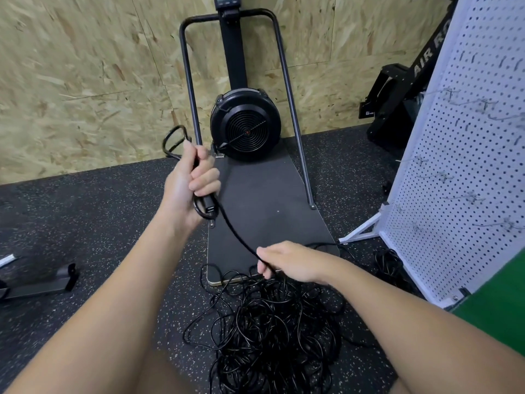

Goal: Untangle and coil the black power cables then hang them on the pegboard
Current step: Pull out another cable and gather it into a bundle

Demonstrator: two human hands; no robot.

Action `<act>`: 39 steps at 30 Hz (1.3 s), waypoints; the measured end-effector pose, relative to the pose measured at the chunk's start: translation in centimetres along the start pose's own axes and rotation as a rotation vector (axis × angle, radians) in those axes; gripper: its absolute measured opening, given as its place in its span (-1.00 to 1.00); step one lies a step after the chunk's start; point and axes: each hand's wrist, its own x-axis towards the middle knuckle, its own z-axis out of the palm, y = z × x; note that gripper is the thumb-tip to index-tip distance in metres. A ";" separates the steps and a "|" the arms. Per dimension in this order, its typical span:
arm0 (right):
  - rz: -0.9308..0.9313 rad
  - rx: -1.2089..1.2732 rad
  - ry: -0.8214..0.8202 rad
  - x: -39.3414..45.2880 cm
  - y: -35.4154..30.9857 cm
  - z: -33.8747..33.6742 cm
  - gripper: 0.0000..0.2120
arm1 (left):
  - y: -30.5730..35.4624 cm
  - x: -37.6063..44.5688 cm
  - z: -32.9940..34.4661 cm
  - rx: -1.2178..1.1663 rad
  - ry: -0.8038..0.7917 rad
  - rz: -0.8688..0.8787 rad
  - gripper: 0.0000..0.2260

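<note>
A big tangle of black power cables (267, 328) lies on the speckled floor in front of me. My left hand (190, 183) is raised and grips one cable near its plug end (208, 207), with a small loop sticking out above the fist. That cable (235, 234) runs down to my right hand (287, 264), which pinches it just above the pile. The white pegboard (460, 177) stands at the right, with several metal hooks on it. A second small heap of black cable (387, 264) lies at its foot.
A black fan-type exercise machine (245, 123) with a dark base plate (264, 200) and metal frame stands against the chipboard wall straight ahead. Another black machine (403, 89) is behind the pegboard. A dark metal foot (42, 282) lies at the left.
</note>
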 end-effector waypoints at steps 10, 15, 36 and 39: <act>-0.184 0.399 0.520 -1.3 -3.1 -4.1 -0.60 | -4.6 -2.8 -0.2 0.940 0.077 -0.226 -0.60; -0.341 0.479 0.529 -1.4 -4.4 -4.3 -0.73 | -7.4 -4.1 3.1 0.837 0.054 -0.336 -0.39; 0.058 0.155 0.034 -1.1 1.8 -6.0 -0.82 | -5.0 -3.0 1.0 0.657 0.069 -0.006 -0.82; 0.026 0.328 0.144 -1.0 1.2 -6.2 -0.85 | -4.6 -2.8 -0.1 0.765 0.109 -0.008 -0.71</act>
